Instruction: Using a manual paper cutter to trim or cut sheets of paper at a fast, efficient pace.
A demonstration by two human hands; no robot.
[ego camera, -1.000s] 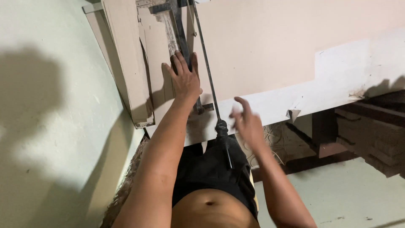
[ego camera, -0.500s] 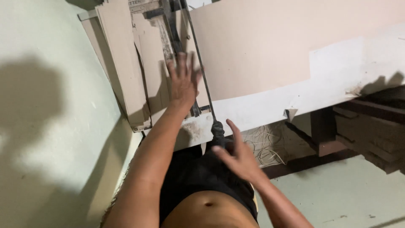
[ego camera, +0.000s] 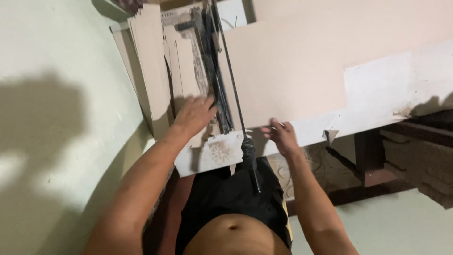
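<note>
A manual tile cutter [ego camera: 213,71] with a dark rail lies on a white bench [ego camera: 222,153] in front of me. Its long thin lever ends in a black grip [ego camera: 249,158] that hangs over the bench edge. A large beige tile [ego camera: 302,66] lies to the right of the rail. My left hand [ego camera: 194,115] rests flat, fingers spread, on a narrow tile piece just left of the rail. My right hand [ego camera: 281,136] has its fingertips on the near edge of the large tile, right of the grip, and holds nothing that I can see.
Narrow beige tile strips [ego camera: 150,71] lean at the cutter's left side. A pale green wall [ego camera: 56,118] fills the left. Under the bench at right are a dark wooden frame [ego camera: 373,160] and stacked boards [ego camera: 420,165].
My left hand slid down the cutter towards me. My right hand left the lever's grip, dropped back towards my body, then came up to the large tile's near edge.
</note>
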